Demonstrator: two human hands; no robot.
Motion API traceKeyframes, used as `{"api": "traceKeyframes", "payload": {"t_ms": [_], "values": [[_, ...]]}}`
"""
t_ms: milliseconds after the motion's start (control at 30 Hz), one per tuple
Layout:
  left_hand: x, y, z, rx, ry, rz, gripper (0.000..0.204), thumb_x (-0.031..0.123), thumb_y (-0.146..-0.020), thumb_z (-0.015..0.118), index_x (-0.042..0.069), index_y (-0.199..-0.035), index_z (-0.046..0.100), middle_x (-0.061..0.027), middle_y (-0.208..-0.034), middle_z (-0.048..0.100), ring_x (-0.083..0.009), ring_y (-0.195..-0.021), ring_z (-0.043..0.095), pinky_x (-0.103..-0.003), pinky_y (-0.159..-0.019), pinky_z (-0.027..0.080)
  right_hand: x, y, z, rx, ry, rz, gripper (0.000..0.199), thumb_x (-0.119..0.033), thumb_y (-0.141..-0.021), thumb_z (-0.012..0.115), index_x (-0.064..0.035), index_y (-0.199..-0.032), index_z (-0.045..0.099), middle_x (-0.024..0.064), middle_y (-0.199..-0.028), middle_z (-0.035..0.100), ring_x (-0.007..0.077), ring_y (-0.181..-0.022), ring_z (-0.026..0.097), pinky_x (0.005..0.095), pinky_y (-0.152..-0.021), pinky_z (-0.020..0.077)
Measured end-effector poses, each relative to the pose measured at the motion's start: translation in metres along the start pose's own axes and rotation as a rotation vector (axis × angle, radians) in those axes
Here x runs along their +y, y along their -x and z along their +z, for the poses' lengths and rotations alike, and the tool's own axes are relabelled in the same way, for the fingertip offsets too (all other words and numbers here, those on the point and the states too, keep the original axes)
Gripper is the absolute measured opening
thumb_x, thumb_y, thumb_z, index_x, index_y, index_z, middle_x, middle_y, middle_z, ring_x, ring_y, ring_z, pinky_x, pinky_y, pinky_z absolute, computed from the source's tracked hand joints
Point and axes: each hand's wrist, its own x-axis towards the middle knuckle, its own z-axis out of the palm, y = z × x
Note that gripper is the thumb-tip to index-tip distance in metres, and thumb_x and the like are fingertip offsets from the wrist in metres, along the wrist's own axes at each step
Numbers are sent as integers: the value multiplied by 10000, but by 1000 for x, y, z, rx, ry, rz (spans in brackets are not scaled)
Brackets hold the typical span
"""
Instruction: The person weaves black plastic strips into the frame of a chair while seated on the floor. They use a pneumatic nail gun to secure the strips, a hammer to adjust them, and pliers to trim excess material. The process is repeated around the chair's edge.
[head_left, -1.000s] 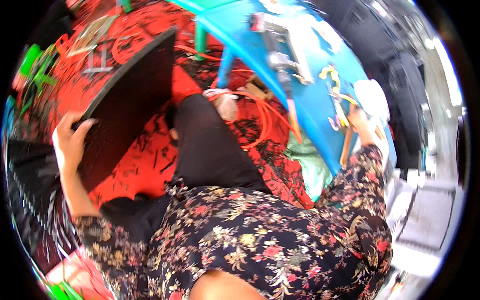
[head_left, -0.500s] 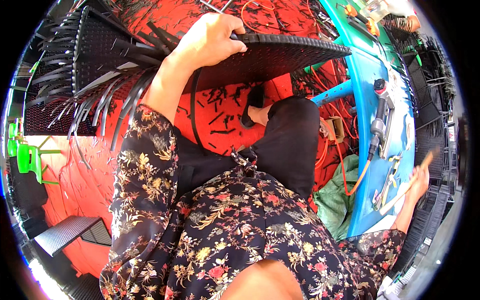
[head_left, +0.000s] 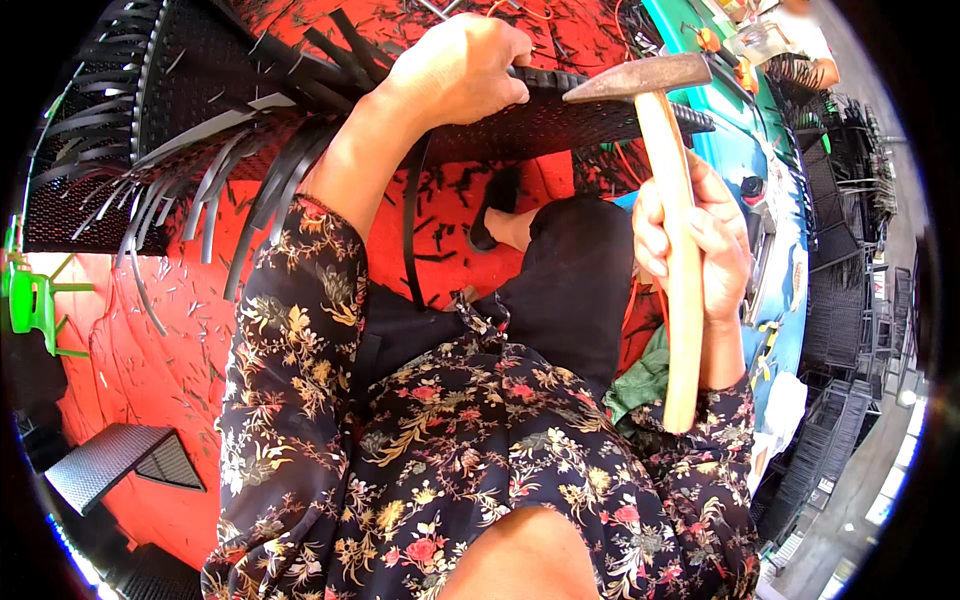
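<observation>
My left hand [head_left: 455, 70] grips the near edge of a black woven rattan panel [head_left: 180, 70] held over my lap, with loose black strips [head_left: 210, 190] hanging from its left part. My right hand [head_left: 700, 235] is closed around the wooden handle of a hammer [head_left: 675, 180]. The hammer's rusty metal head [head_left: 640, 78] rests at the panel's right end, just right of my left hand. Both forearms wear flowered sleeves.
A red floor mat [head_left: 150, 340] strewn with black strip cuttings lies below. A blue table [head_left: 775, 200] with tools runs along the right, stacked black frames [head_left: 850, 300] beyond it. A small woven panel [head_left: 115, 465] lies lower left, a green stool [head_left: 30, 305] at the left edge.
My right hand has come up from the blue table with the hammer and brought its head to the panel's edge. My left hand still holds the panel.
</observation>
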Motion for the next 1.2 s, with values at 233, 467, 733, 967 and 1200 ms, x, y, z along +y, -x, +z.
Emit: {"api": "traceKeyframes", "payload": {"t_ms": [233, 467, 733, 967, 1200], "values": [[6, -2, 3, 3, 7, 25, 210, 193, -715, 731, 39, -844, 670, -171, -737, 651, -335, -777, 653, -419, -715, 520, 0, -9, 7, -8, -251, -4, 536, -214, -895, 546, 34, -1344, 389, 166, -851, 566, 238, -673, 587, 326, -541, 498], [30, -8, -5, -1, -76, 44, 227, 184, -706, 690, 15, -851, 649, -192, -808, 644, -354, -809, 636, -427, -737, 510, -9, 11, 4, -89, -40, 66, 700, -88, -771, 667, 49, -1368, 328, 68, -758, 505, 143, -523, 523, 267, -451, 447], [29, -9, 1, 18, -54, 42, 212, 165, -681, 699, 0, -805, 651, -198, -729, 621, -369, -765, 630, -432, -706, 508, 1, 6, 8, -2, 414, 49, 431, -110, -920, 576, 28, -1299, 424, 12, -757, 508, 67, -530, 470, 200, -470, 392], [33, -9, 0, 4, 25, -22, 198, 168, -679, 708, 3, -769, 644, -215, -721, 617, -374, -750, 634, -437, -687, 506, 5, -19, 20, 68, 688, -125, 269, -153, -963, 519, 11, -1176, 518, 13, -741, 556, 46, -517, 477, 182, -461, 384], [25, -9, 6, 64, -31, 38, 188, 166, -679, 726, 15, -769, 658, -205, -712, 620, -364, -728, 638, -420, -654, 508, -5, -23, 18, 90, 795, -88, 244, -155, -944, 540, -13, -1142, 542, -35, -676, 518, 19, -485, 443, 180, -431, 362]]}}
